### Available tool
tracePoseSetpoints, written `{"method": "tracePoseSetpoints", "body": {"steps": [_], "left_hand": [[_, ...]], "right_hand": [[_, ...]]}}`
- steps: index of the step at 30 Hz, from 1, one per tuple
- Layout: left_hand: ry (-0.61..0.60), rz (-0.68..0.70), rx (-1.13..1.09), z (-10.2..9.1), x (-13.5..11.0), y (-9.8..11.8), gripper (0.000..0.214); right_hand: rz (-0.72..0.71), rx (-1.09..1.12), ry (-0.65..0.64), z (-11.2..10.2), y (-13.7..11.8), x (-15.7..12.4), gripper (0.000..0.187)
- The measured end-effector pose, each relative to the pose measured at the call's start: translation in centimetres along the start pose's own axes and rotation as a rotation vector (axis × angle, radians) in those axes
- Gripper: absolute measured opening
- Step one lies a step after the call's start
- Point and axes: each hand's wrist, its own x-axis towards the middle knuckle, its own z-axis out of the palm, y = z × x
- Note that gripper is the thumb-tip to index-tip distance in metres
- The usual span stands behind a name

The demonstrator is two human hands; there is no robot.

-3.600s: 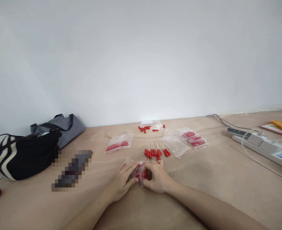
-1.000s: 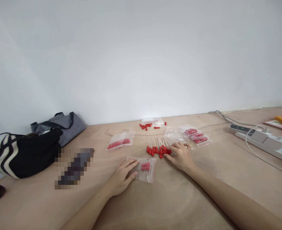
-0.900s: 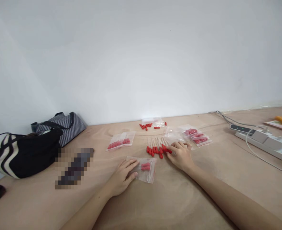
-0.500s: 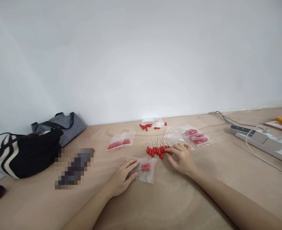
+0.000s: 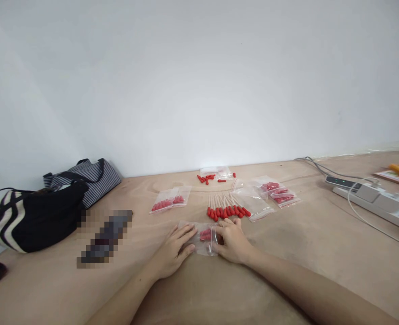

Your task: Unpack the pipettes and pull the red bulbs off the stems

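Note:
A small clear bag [image 5: 204,234] with a few red pieces inside lies on the wooden table [image 5: 287,253] in front of me. My left hand [image 5: 174,250] lies flat on the bag's left end, fingers stretched out. My right hand [image 5: 232,240] is curled at the bag's right edge and pinches it. Just behind the bag is a row of thin sticks with red tips [image 5: 227,209], apart from both hands.
More small bags lie behind: one with red pieces at the left [image 5: 168,201], a clear one [image 5: 255,204], two with red pieces at the right [image 5: 278,192]. Loose red pieces [image 5: 210,178] sit near the wall. Handbags [image 5: 37,216] stand at the left, a power strip [image 5: 372,201] with cables at the right.
My right hand has left the red-tipped sticks and come back left to the bag's right edge. The sticks' tips are spread a little further right. My left hand has stayed on the bag.

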Motion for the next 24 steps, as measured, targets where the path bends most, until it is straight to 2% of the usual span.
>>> {"method": "tracePoseSetpoints", "body": {"steps": [4, 9, 13, 16, 20, 22, 24], "left_hand": [[-0.008, -0.009, 0.004, 0.0, 0.0, 0.1, 0.043], [-0.028, -0.014, 0.016, -0.2, 0.0, 0.2, 0.043], [-0.039, -0.009, 0.031, -0.2, 0.0, 0.2, 0.044], [-0.047, -0.010, 0.040, -0.1, 0.0, 0.2, 0.045], [-0.057, -0.039, 0.050, -0.2, 0.0, 0.4, 0.046], [-0.062, -0.049, 0.050, -0.4, 0.0, 0.5, 0.046], [-0.066, -0.051, 0.050, -0.5, -0.1, 0.5, 0.046]], "right_hand": [[0.029, 0.040, 0.037, 0.4, -0.2, 0.0, 0.019], [-0.010, 0.152, 0.035, 0.5, -0.2, -0.3, 0.020], [-0.059, 0.191, 0.028, 0.6, -0.5, -0.5, 0.010], [-0.060, 0.225, 0.085, 0.4, -0.3, -0.7, 0.008], [-0.061, 0.323, 0.146, -0.9, 1.0, -1.4, 0.016], [-0.066, 0.386, 0.165, -2.1, 2.4, -2.0, 0.017], [-0.010, 0.467, 0.224, -3.5, 4.3, -2.5, 0.017]]}}
